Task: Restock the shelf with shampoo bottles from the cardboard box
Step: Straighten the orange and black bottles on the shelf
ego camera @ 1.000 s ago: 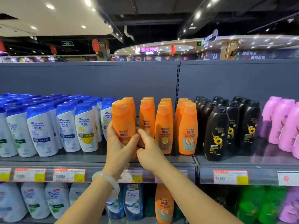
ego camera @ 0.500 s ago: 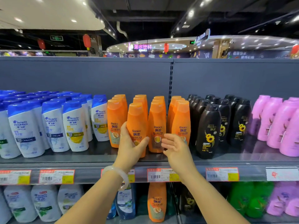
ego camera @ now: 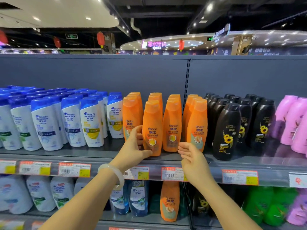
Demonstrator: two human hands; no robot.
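From the head camera, the left hand [ego camera: 132, 146] grips the lower part of an orange shampoo bottle [ego camera: 152, 128], thumb at its front base and fingers round its left side. The bottle stands upright at the front edge of the shelf [ego camera: 232, 161], second in the orange row, just beside other orange bottles [ego camera: 172, 125] on either side. The right hand [ego camera: 191, 156] hangs just in front of the shelf edge, fingers loosely curled, holding nothing, near the bottle to the right. White bottles with blue caps [ego camera: 46, 123] fill the shelf's left; black bottles [ego camera: 228, 130] and pink bottles [ego camera: 292, 120] stand to the right. A pale bangle [ego camera: 114, 173] circles the left wrist.
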